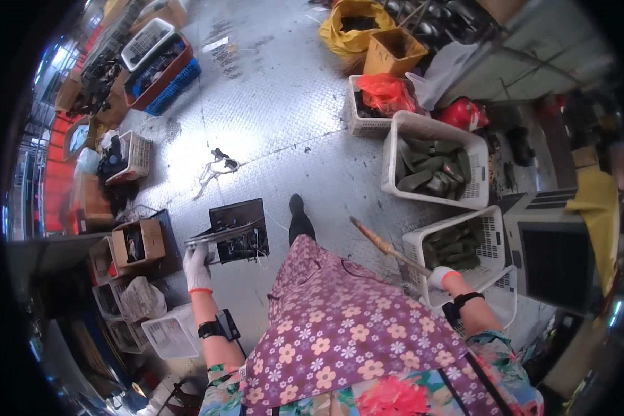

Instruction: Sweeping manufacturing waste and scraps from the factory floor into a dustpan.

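Observation:
My left hand (197, 269), in a white glove with an orange cuff, is closed around one end of a long dark bar with a shiny edge (218, 237). The bar crosses a black open box (237, 213) with dark pieces and white strands in it; whether the two are joined, I cannot tell. On the other side, my right hand (442, 277), gloved the same way, grips a long brown wooden stick (381, 244). Its worn far end points forward and left, over the floor. The fingers of both hands are partly hidden.
At right stand white crates (388, 156) of dark green curved pieces and a grey cabinet (558, 260). Ahead are a yellow bag (334, 43) and a yellow bin (388, 64). Boxes and baskets (140, 156) line the left. A tangled cord (218, 166) lies on the metal floor.

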`<state>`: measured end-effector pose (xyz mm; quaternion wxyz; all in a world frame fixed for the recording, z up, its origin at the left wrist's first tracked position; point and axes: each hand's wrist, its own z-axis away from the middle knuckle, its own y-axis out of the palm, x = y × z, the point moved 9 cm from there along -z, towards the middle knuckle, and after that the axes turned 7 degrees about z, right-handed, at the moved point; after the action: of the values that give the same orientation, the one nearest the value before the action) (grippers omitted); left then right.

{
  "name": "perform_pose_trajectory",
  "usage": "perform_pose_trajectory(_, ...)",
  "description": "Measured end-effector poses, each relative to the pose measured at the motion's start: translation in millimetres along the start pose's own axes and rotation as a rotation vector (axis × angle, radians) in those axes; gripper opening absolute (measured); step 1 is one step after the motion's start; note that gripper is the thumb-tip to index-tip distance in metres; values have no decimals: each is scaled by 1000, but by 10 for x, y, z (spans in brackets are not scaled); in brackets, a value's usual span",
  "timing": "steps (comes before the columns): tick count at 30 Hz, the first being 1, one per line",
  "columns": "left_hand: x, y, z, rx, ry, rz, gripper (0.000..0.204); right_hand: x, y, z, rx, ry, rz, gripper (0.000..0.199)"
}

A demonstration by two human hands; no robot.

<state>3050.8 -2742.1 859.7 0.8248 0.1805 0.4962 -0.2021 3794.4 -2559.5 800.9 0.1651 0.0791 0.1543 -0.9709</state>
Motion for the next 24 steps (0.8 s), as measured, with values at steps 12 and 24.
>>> perform_pose_trajectory(12,-1446,4519,-3636,465,8,-448,26,523,-1233,-702,109,-118,-246,47)
perform_pose_trajectory(24,-2010,10321,-4668,1155,516,-1243,49,1295,-3457,-495,360,97,-766,42)
